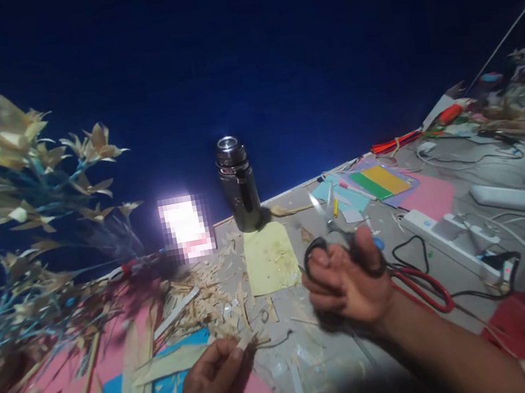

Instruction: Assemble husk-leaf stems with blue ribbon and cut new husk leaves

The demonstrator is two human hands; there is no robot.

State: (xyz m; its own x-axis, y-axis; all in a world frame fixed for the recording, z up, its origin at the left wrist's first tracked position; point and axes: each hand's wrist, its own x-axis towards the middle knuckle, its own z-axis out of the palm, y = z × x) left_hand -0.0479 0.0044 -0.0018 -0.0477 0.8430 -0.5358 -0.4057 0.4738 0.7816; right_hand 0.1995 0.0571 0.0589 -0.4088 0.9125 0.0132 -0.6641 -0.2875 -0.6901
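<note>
My right hand (348,279) is closed on a pair of scissors (315,203). Its fingers and thumb sit in the black handle loops, and the blades point up and away from me. Lower and to the left, my left hand (217,370) pinches a small bundle of dry, straw-coloured strips (255,343) with a thin dark stem end sticking out to the right. Thumb and fingertips cover part of this bundle. Between and beyond the hands lies a yellow sheet of paper (269,259) with stains on it, and pale shavings (208,294) are scattered to its left.
A dark metal flask (240,193) stands behind the yellow sheet. Dried-husk flowers on blue stems (30,176) rise at the left. To the right are a white power strip (446,242), red and black cables (428,289) and coloured paper (382,182). Pink and blue sheets lie at front left.
</note>
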